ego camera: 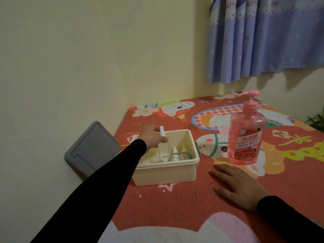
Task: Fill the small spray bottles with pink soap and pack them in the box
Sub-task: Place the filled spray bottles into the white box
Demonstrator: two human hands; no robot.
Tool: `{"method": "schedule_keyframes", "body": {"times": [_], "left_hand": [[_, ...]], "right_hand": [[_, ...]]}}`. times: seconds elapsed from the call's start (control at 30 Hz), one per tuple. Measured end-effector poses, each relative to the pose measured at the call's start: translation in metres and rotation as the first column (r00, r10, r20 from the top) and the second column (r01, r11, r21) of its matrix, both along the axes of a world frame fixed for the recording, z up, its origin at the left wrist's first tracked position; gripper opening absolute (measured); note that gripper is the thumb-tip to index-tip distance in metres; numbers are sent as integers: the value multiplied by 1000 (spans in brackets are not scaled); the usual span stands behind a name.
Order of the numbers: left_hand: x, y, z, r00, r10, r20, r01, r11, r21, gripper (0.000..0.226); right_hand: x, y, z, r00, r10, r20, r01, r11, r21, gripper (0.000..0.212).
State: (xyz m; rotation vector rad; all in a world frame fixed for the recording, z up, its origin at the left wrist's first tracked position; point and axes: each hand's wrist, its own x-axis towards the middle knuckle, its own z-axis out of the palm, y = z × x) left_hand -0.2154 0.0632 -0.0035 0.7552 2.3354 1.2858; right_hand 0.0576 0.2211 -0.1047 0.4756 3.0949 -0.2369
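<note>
Red cartoon mat [175, 204] under everything. My left hand [151, 138] grips an empty clear spray bottle [163, 144] upright inside the cream box [166, 172]; nothing's filled yet. Pink soap [246, 137] untouched; right hand [240, 187] flat, holding nothing.

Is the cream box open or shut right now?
Open. The cream box has no lid on; small bottles show inside, and a grey lid leans against the wall.

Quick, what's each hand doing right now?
Left hand: closed on a clear spray bottle over the box.
Right hand: open, flat on the mat, holding nothing.
</note>
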Motion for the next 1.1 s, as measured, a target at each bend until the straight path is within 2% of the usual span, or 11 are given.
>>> {"method": "schedule_keyframes", "body": {"times": [0.23, 0.5, 0.87, 1.0, 1.1], "left_hand": [[-7, 10, -15, 998, -40, 42, 45, 990, -137, 33], [-9, 14, -17, 992, -80, 95, 101, 964, -246, 22], [-8, 24, -19, 975, -2, 223, 108, 881, -460, 11], [-6, 25, -22, 971, 30, 238, 93, 868, -488, 27], [-3, 26, -19, 964, 41, 262, 95, 868, -487, 23]], "right_hand": [[-1, 1, 1, 1000, -5, 15, 5, 1000, 2, 82], [-1, 0, 1, 1000, -1, 17, 1, 1000, 11, 90], [-1, -1, 4, 1000, 5, 20, -6, 1000, 12, 95], [-1, -1, 3, 1000, 9, 7, -9, 1000, 2, 94], [-1, -1, 4, 1000, 6, 15, -6, 1000, 17, 90]]}}
